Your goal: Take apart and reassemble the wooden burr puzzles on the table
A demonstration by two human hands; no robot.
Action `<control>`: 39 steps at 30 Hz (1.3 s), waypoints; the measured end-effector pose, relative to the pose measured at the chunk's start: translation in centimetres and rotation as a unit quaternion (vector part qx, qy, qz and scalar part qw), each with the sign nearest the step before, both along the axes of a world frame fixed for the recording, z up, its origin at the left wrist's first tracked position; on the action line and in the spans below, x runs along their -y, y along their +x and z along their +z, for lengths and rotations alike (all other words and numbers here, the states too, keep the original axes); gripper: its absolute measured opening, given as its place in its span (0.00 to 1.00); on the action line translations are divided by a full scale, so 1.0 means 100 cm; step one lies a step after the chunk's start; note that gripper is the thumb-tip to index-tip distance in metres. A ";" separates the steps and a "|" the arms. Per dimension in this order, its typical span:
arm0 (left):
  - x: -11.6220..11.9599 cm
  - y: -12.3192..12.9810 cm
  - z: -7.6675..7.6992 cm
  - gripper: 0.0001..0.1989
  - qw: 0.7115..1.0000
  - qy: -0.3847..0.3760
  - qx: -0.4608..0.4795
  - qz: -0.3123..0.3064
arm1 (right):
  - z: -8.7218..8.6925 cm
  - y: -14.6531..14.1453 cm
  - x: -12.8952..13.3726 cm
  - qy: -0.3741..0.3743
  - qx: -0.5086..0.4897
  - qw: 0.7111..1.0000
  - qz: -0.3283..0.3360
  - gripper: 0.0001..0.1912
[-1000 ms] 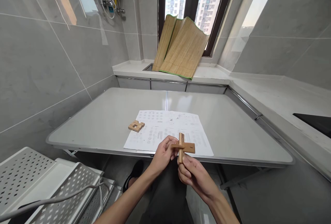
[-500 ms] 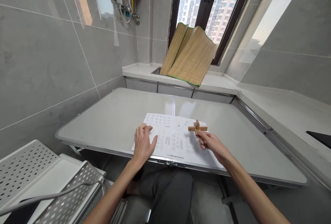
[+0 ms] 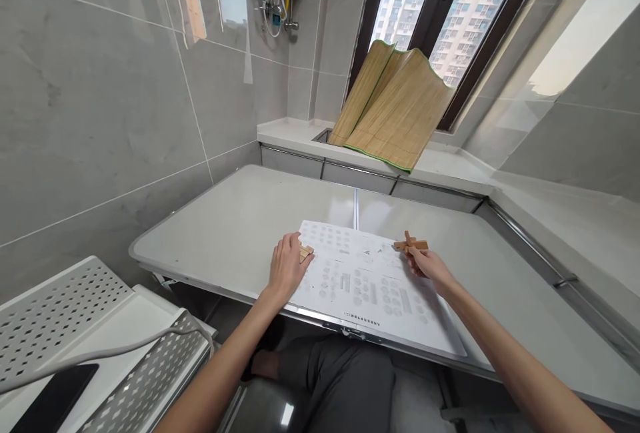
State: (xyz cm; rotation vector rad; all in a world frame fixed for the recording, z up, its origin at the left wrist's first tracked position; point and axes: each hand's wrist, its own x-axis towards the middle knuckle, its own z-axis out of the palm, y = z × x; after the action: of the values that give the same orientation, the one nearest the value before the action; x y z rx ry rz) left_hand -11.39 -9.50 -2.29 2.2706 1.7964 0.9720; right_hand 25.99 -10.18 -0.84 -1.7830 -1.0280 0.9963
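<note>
A printed paper sheet [image 3: 350,266] lies on the grey-white table [image 3: 240,219]. At its left edge my left hand [image 3: 287,265] is curled round small light wooden pieces [image 3: 305,251], which show between thumb and fingers. Over the sheet's upper right edge, my right hand [image 3: 428,269] pinches the lower end of a brown wooden assembly [image 3: 411,244] of crossed bars. Its longer bar lies roughly sideways, and a shorter piece sticks up.
A folded bamboo mat [image 3: 395,109] leans by the window on the back ledge. White perforated racks [image 3: 65,313] with a grey cable and a dark phone [image 3: 55,396] stand at the lower left. A metal latch sits on the table's front edge.
The view has shifted, so most things appear further right. My left hand has closed round the light wooden pieces. My right hand still holds the crossed assembly, now nearer the sheet's edge and turned.
</note>
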 end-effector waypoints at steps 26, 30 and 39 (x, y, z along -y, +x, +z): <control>-0.060 0.098 0.018 0.25 0.890 -0.128 0.151 -0.411 | -0.016 -0.074 -0.032 0.134 -0.050 0.973 0.182 0.29; -0.075 0.090 0.013 0.35 0.897 -0.152 0.126 -0.395 | -0.018 -0.070 -0.031 0.143 -0.042 0.971 0.187 0.25; -0.096 0.064 0.019 0.29 0.919 -0.129 0.057 -0.368 | -0.008 -0.073 -0.024 0.192 0.114 0.954 0.200 0.16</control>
State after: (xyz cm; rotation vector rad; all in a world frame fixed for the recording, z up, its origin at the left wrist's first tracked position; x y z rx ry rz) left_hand -4.95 0.13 -0.36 2.3383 0.8148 0.6477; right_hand 18.66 -7.80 -1.64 -1.4149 -1.6554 0.7611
